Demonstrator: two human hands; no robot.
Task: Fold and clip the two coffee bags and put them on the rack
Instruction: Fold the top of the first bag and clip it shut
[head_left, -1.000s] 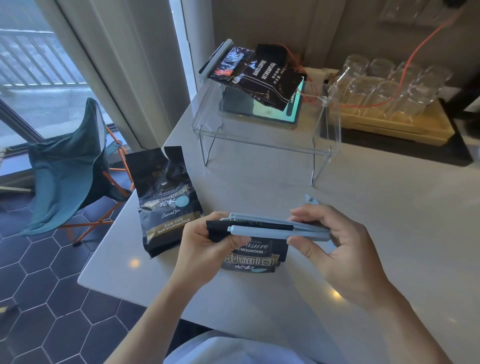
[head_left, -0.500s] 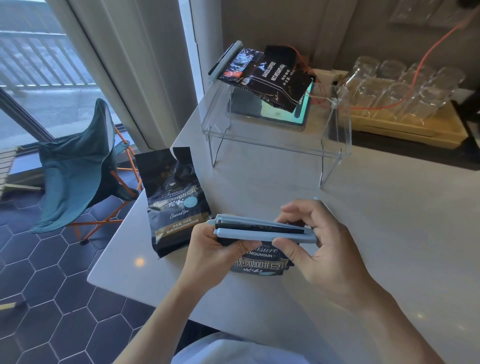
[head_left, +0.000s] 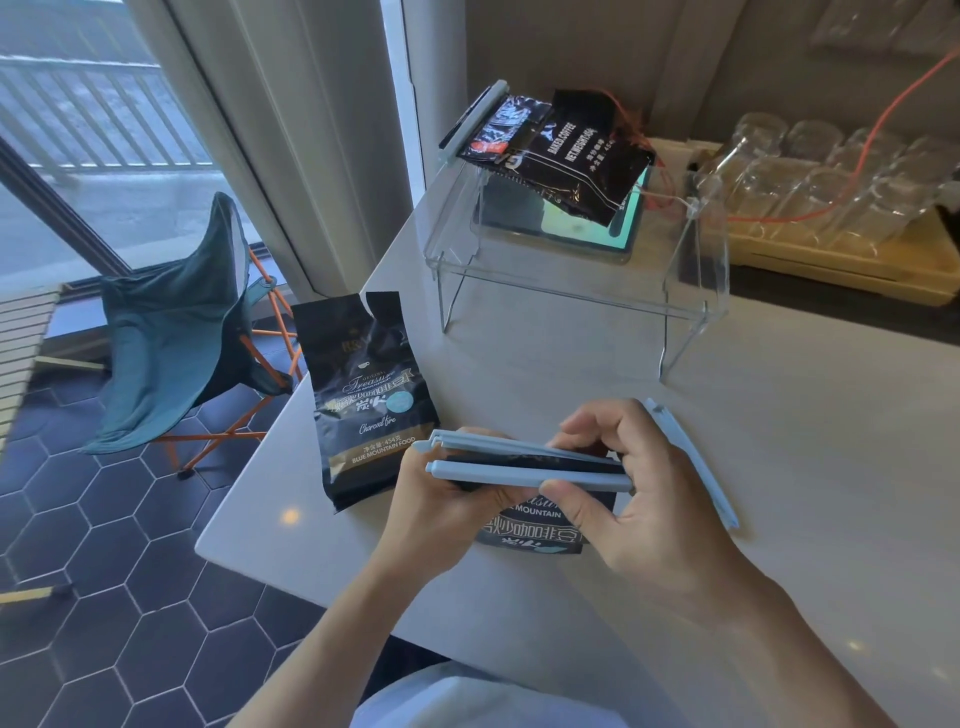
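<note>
A folded dark coffee bag (head_left: 535, 530) stands on the white table in front of me. A long pale blue sealing clip (head_left: 519, 462) spans its folded top, its two bars slightly apart. My left hand (head_left: 441, 499) grips the clip's left end and the bag. My right hand (head_left: 639, 493) pinches the clip's right end. A second dark coffee bag (head_left: 363, 400) lies flat to the left, its top open and unfolded. A second pale blue clip (head_left: 691, 462) lies on the table behind my right hand. The clear acrylic rack (head_left: 571, 291) stands further back.
On the rack lie a clipped dark bag (head_left: 571, 156) and a tablet-like green device (head_left: 592, 228). A wooden tray of upturned glasses (head_left: 831, 197) sits at the back right, with an orange cable across it. The table's left edge drops to a tiled floor with a teal folding chair (head_left: 176, 332).
The view has shifted slightly. My hands keep hold of the clip on the folded bag; my right fingers have moved along its right end and the bars look a little more apart.
</note>
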